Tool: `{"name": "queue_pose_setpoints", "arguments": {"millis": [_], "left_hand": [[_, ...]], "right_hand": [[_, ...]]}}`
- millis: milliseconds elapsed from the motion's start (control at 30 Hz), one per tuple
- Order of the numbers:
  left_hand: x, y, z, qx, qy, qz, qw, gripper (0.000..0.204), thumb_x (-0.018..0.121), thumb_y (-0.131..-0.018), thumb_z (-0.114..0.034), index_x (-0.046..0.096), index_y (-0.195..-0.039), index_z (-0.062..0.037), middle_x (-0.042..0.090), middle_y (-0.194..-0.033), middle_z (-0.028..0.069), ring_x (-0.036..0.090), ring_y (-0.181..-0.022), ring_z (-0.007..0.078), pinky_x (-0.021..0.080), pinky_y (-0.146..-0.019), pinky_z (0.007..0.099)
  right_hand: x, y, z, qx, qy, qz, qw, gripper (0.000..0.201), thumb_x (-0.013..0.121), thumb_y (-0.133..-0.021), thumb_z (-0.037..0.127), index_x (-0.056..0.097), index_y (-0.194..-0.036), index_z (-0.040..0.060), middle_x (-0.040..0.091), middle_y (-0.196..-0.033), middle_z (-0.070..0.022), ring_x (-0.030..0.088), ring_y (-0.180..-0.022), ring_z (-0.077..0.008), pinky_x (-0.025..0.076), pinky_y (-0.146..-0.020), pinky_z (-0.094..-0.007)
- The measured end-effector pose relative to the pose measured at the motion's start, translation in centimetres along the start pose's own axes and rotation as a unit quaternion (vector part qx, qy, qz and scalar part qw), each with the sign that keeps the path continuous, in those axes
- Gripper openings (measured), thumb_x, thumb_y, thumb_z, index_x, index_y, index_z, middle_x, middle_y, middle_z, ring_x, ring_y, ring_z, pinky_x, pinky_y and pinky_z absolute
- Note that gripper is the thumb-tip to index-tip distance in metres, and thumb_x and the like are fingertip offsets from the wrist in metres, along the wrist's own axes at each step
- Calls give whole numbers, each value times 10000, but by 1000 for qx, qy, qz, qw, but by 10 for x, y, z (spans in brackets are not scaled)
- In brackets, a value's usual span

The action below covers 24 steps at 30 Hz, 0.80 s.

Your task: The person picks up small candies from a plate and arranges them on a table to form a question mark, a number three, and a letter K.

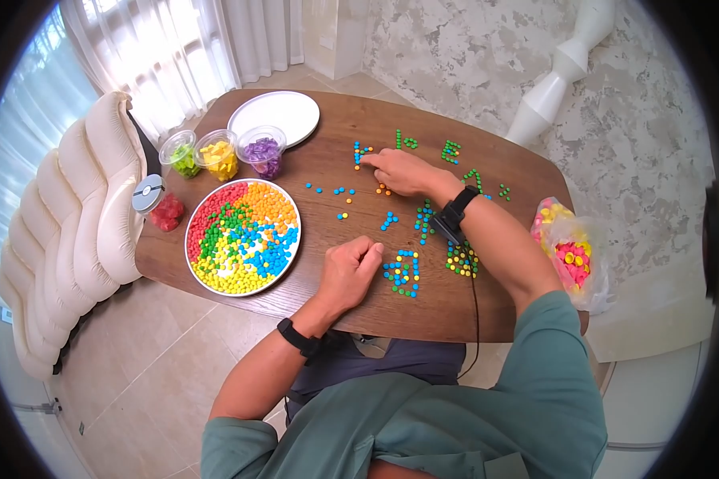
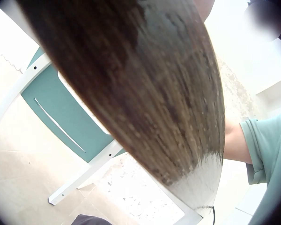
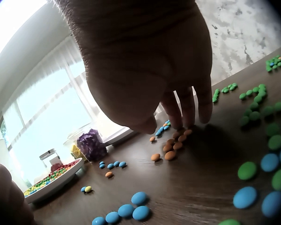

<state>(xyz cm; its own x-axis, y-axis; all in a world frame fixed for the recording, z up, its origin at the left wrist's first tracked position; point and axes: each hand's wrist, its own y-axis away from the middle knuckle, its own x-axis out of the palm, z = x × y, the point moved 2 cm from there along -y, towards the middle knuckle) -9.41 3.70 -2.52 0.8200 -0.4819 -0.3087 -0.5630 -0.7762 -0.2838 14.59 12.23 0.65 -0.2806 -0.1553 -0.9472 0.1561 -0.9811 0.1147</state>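
Note:
My right hand (image 1: pixel 407 172) reaches over the far middle of the table, its index fingertip at a small cluster of blue and orange button candies (image 1: pixel 358 152). In the right wrist view the fingers of the right hand (image 3: pixel 145 70) point down beside orange candies (image 3: pixel 170 155); the index tip is partly hidden. Near the front edge, my left hand (image 1: pixel 347 271) rests on the wood with fingers loosely curled, holding nothing. To its right lies a figure of blue, green and yellow candies (image 1: pixel 401 273). Green candies (image 1: pixel 407 144) form other shapes farther back.
A round white tray (image 1: pixel 298 239) of sorted candies stands at the left. Behind it are clear cups of green, yellow and purple pieces (image 1: pixel 265 156), a lidded jar (image 1: pixel 166 209) and a white plate (image 1: pixel 295 116). A plastic bag (image 1: pixel 567 251) sits at the right edge.

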Motion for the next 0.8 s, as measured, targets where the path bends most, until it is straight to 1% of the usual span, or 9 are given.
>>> {"name": "queue_pose_setpoints", "arguments": {"millis": [167, 233, 467, 567, 633, 667, 733, 767, 800], "left_hand": [[0, 0, -2, -7, 0, 2, 1000, 289, 653, -990, -204, 629, -801, 13, 600, -668, 184, 615, -584, 312, 467, -579, 409], [0, 0, -2, -4, 4, 1, 1000, 291, 652, -991, -204, 627, -800, 15, 597, -665, 182, 608, -579, 308, 465, -579, 405], [0, 1, -2, -6, 9, 0, 1000, 297, 653, -991, -207, 623, -794, 14, 598, -665, 182, 605, -577, 312, 462, -575, 407], [-1, 0, -3, -2, 1, -1, 1000, 297, 653, -989, -204, 623, -791, 15, 604, -672, 191, 612, -583, 326, 462, -573, 411], [-1, 0, -3, 5, -4, -5, 1000, 294, 653, -987, -201, 623, -789, 16, 610, -680, 200, 620, -593, 343, 463, -574, 416], [-1, 0, -3, 4, -4, -5, 1000, 294, 653, -987, -201, 623, -789, 16, 610, -680, 200, 620, -593, 343, 463, -574, 416], [-1, 0, -3, -1, 6, -2, 1000, 292, 654, -985, -198, 622, -790, 18, 610, -685, 207, 623, -601, 357, 464, -576, 423], [0, 0, -2, -2, 5, -1, 1000, 292, 654, -985, -198, 622, -790, 18, 610, -685, 207, 623, -601, 357, 464, -576, 423], [1, 0, 0, 4, 11, -2, 1000, 301, 650, -994, -199, 609, -796, 23, 569, -661, 186, 553, -581, 276, 446, -573, 397]], "right_hand": [[-4, 6, 17, 9, 54, 9, 998, 450, 527, -1038, 263, 549, -1478, 170, 599, -1257, -203, 571, -1219, -383, 470, -1040, -469], [-3, 6, 19, 20, 72, 29, 997, 463, 509, -1051, 341, 540, -1486, 186, 569, -1374, -195, 535, -1303, -378, 455, -1101, -491], [1, 5, 17, 16, 75, 17, 997, 478, 522, -1052, 373, 535, -1492, 185, 561, -1392, -198, 524, -1320, -384, 450, -1106, -500], [0, 4, 17, 29, 54, 7, 998, 467, 555, -1033, 335, 548, -1467, 164, 572, -1389, -193, 539, -1308, -386, 468, -1082, -504], [0, 3, 19, -35, 41, -63, 997, 391, 618, -990, 247, 630, -1360, 120, 644, -1225, -192, 604, -1184, -387, 494, -1010, -482], [1, 1, 18, -36, 40, -61, 997, 391, 618, -990, 247, 630, -1360, 120, 644, -1225, -192, 604, -1184, -387, 494, -1010, -482], [-1, -4, 30, -86, 44, -79, 992, 346, 645, -946, 199, 679, -1275, 99, 675, -1157, -187, 632, -1135, -381, 510, -973, -480], [-1, -6, 36, -85, 43, -78, 992, 346, 645, -946, 199, 679, -1275, 99, 675, -1157, -187, 632, -1135, -381, 510, -973, -480], [0, -9, 40, -79, 34, -64, 994, 328, 653, -927, 199, 698, -1231, 87, 694, -1135, -181, 648, -1125, -377, 521, -963, -483]]}}
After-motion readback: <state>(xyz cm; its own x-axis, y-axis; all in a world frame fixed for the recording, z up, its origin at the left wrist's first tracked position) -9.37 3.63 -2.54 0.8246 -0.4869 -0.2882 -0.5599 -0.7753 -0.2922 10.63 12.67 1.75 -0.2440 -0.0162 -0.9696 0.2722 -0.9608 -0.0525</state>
